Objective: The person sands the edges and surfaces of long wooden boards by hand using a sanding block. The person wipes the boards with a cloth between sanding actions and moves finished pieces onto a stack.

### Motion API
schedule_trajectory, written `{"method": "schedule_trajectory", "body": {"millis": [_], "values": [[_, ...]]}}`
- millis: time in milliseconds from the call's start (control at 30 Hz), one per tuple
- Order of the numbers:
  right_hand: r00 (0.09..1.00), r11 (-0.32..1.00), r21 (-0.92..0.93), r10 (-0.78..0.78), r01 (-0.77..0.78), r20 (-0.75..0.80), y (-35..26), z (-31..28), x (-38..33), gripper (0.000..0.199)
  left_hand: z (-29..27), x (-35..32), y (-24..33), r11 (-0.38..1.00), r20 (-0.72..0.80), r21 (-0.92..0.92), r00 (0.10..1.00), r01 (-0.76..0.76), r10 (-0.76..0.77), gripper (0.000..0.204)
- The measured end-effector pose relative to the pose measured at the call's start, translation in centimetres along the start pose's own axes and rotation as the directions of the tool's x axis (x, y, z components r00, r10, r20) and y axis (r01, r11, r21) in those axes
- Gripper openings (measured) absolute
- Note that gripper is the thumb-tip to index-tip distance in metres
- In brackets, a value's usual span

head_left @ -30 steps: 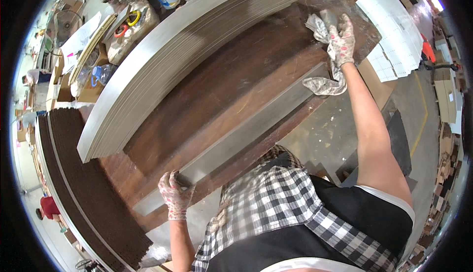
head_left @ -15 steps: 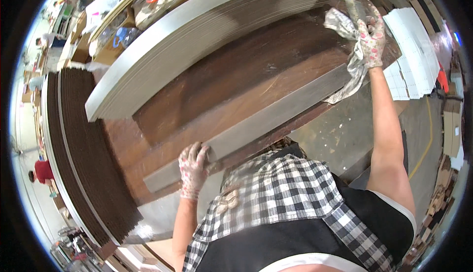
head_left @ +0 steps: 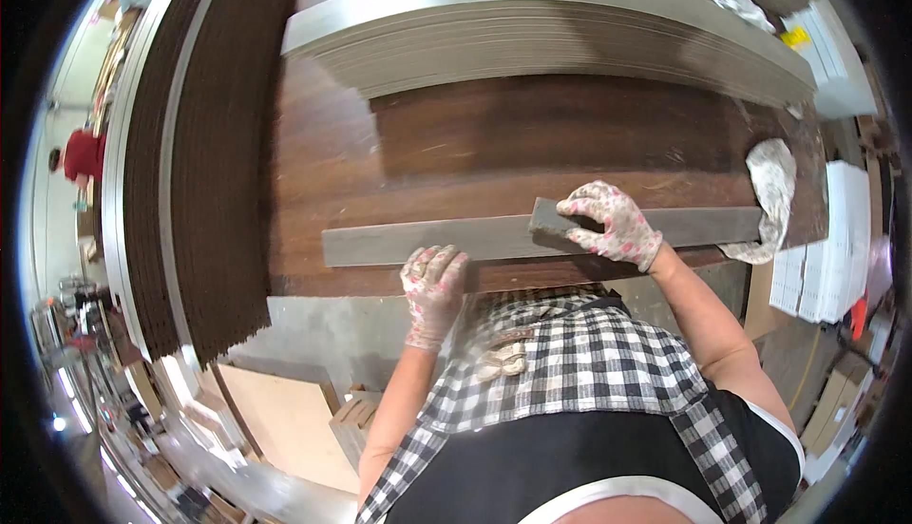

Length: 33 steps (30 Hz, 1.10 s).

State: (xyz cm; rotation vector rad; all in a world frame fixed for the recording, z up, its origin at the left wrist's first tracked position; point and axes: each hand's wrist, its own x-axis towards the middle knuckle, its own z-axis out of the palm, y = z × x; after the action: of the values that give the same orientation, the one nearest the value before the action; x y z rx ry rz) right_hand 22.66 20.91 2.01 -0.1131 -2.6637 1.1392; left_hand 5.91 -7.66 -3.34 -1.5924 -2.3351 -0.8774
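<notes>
Grey strip [head_left: 503, 238]: left hand [head_left: 435, 294] curled at its near edge, grip I can't tell; right hand [head_left: 613, 226] pinching a block [head_left: 547, 219], open surface [head_left: 532, 155] beyond

Head-worn fisheye looks steeply down over the wearer's chest onto the table

The view comes from the left one of two cameras side by side on the head, facing downward and a little forward. The black shirt [head_left: 570, 453] and checked apron [head_left: 579, 372] loom close at the lower edge, while the table [head_left: 570, 139] spreads beyond them, its far side toward the top. The left hand [head_left: 434, 286] and right hand [head_left: 613, 225] sit near the middle, within arm's reach of the lens. The wide angle takes in the floor [head_left: 347, 320] and a distant person in red [head_left: 84, 155] at far left; the long stack of strips [head_left: 570, 35] bows toward the rim, where all fades to black
</notes>
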Motion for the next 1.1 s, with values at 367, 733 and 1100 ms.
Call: {"method": "schedule_trajectory", "body": {"millis": [367, 733, 1100], "values": [[0.969, 0.966, -0.081, -0.247, 0.247, 0.001, -2.6, 7.0, 11.7, 0.029, 3.0, 2.3, 6.1, 0.968, 0.105, -0.239, 0.990, -0.071, 0.098, 0.027], [0.958, 0.957, -0.050, -0.282, 0.284, 0.049, -1.5, 6.3, 10.9, 0.039, 3.9, 1.7, 5.8, 0.957, 0.076, -0.260, 0.986, -0.127, 0.152, 0.032], [0.977, 0.951, -0.241, 0.210, -0.195, 0.039, 1.3, -5.6, -3.5, 0.039, 0.2, 2.2, 2.5, 0.980, 0.030, -0.190, 0.997, -0.063, 0.070, 0.037]]}}
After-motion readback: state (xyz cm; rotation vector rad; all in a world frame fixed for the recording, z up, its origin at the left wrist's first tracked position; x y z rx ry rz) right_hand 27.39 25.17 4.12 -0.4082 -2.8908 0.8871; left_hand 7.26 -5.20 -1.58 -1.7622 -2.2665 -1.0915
